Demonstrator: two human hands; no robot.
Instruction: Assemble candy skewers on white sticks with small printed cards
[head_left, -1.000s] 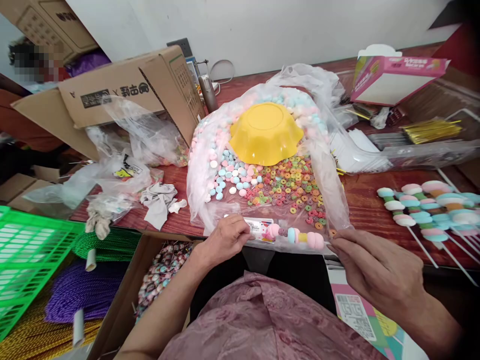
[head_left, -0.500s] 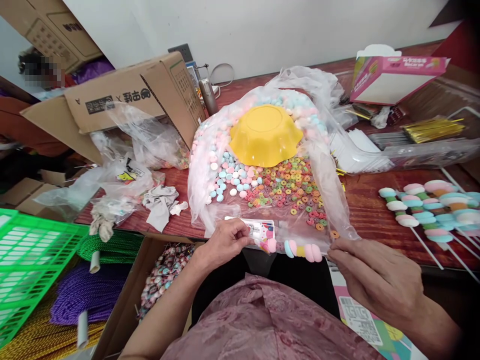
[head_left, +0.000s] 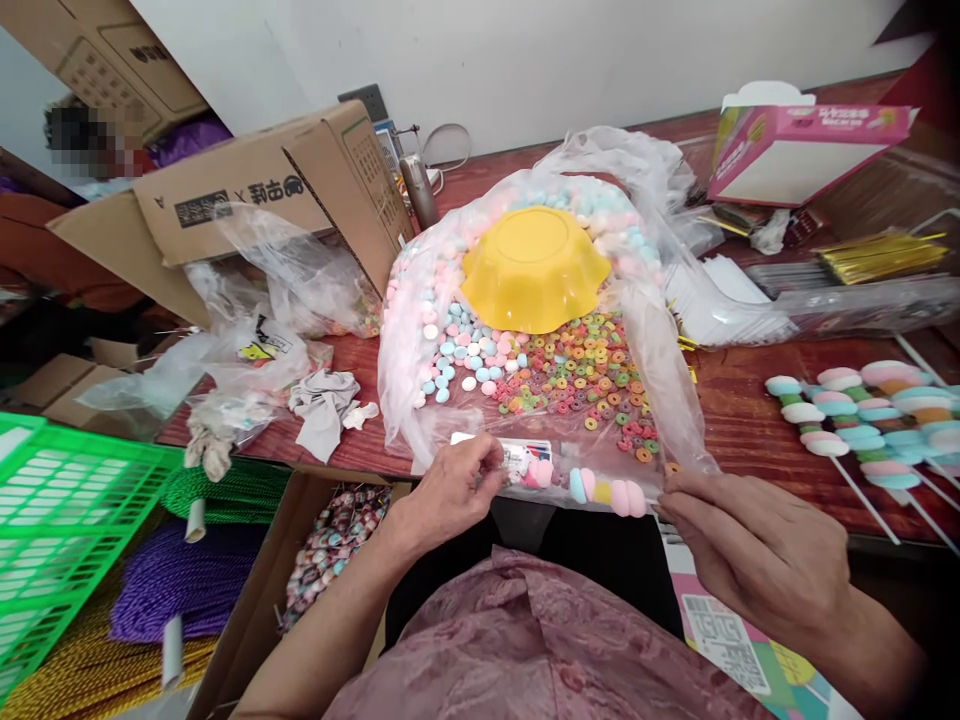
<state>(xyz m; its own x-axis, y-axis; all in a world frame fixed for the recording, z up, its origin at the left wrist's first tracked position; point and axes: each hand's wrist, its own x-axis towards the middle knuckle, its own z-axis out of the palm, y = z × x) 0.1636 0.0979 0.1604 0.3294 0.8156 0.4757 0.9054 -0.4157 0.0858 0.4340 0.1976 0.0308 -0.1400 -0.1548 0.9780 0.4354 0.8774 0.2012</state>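
Note:
A marshmallow skewer (head_left: 626, 498) lies nearly level at the table's front edge, threaded with pink, blue and yellow marshmallow pieces. My right hand (head_left: 757, 540) pinches its stick at the right end. At the skewer's left end, beside a pink marshmallow (head_left: 538, 473), is my left hand (head_left: 454, 490); its thumb and fingers are closed together, and what they hold is hidden. A small printed packet (head_left: 517, 455) lies just behind the left fingertips. Beyond the hands, loose marshmallows (head_left: 469, 350) and coloured cereal rings (head_left: 585, 370) spread over clear plastic around an upturned yellow bowl (head_left: 536, 265).
Finished marshmallow skewers (head_left: 862, 435) lie at the right. A pink carton (head_left: 810, 150) and gold twist ties (head_left: 885, 258) are behind them. To the left stand a cardboard box (head_left: 262, 190), a grey cloth (head_left: 322, 405) and a green basket (head_left: 67, 540). An open box of wrapped sweets (head_left: 337, 540) sits below the table.
My left fingertips have moved slightly away from the pink end marshmallow, which sits a little higher and tilted. My right hand keeps its pinch on the stick. The view has shifted slightly.

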